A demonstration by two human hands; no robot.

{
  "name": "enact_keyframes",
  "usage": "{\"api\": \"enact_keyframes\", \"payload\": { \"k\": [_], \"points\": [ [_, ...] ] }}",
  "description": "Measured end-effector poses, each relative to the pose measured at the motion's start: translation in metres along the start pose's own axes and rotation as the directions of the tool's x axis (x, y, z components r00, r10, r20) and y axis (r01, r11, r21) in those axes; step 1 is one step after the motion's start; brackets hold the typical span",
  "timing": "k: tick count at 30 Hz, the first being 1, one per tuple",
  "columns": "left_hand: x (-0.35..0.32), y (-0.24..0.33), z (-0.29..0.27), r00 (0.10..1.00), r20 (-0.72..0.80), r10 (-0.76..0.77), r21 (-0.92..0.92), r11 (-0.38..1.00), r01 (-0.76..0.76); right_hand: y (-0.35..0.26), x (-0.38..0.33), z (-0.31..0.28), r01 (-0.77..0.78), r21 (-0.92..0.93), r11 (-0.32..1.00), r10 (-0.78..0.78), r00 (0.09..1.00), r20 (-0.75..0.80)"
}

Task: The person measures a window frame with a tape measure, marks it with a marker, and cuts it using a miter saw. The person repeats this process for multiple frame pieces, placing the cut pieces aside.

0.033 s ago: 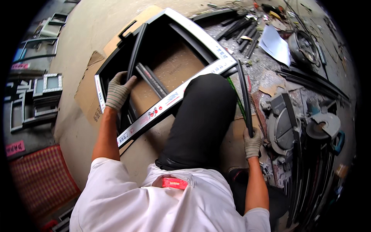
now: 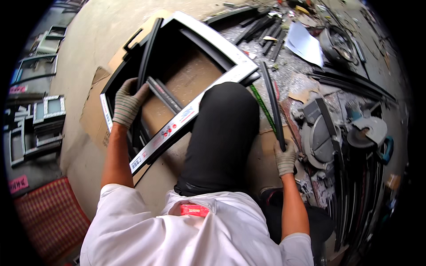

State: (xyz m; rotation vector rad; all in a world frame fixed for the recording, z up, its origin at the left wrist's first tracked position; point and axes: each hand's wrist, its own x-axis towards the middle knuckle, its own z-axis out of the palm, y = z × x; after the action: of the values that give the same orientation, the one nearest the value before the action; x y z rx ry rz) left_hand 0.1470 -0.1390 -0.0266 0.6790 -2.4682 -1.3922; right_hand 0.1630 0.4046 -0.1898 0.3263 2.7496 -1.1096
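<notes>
A large window frame point(image 2: 235, 73), with black inner sides and white film on its faces, lies tilted in front of me. My left hand point(image 2: 128, 104), in a striped knit glove, is closed round a long black profile strip point(image 2: 150, 53) leaning across the frame's left part. My right hand point(image 2: 285, 158), gloved likewise, grips the lower end of another black strip point(image 2: 271, 99), held upright beside the frame's right corner. A printed crossbar point(image 2: 164, 95) spans the frame's inside. My bent knee point(image 2: 228, 106) covers part of the near rail. A green strip point(image 2: 264, 108) stands between knee and right-hand strip.
Cardboard point(image 2: 95, 84) lies under the frame. At right are a mitre saw point(image 2: 317, 135), a machine with a round blade point(image 2: 366, 133), black profiles point(image 2: 355, 84) and a white sheet point(image 2: 305, 44). Small frames point(image 2: 48, 111) and a checked mat point(image 2: 53, 217) are at left.
The view has shifted slightly. The right-hand strip stands a little farther from the frame's corner. The left-hand strip's top reaches farther past the frame's far edge. Both hands keep their grip.
</notes>
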Motion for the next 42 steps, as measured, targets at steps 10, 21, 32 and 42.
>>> {"api": "enact_keyframes", "payload": {
  "k": [10, 21, 32, 42],
  "points": [
    [0.078, 0.156, 0.1, 0.931, 0.021, 0.364, -0.154, 0.921, -0.357, 0.004, 0.006, -0.014, -0.107, 0.21, 0.972, 0.119, 0.992, -0.048],
    [0.098, 0.237, 0.229, 0.98, 0.109, 0.168, -0.844, 0.537, 0.002, 0.002, -0.003, -0.02, -0.093, 0.197, 0.976, 0.113, 0.989, -0.094],
    [0.09, 0.192, 0.232, 0.994, 0.044, -0.097, -0.781, 0.618, 0.095, 0.049, -0.035, 0.006, 0.04, -0.327, 0.944, 0.0, 0.993, 0.122],
    [0.09, 0.137, 0.24, 0.941, 0.037, -0.338, -0.746, 0.617, 0.251, 0.035, -0.019, 0.011, -0.046, -0.131, 0.99, 0.045, 0.999, -0.006]
  ]
}}
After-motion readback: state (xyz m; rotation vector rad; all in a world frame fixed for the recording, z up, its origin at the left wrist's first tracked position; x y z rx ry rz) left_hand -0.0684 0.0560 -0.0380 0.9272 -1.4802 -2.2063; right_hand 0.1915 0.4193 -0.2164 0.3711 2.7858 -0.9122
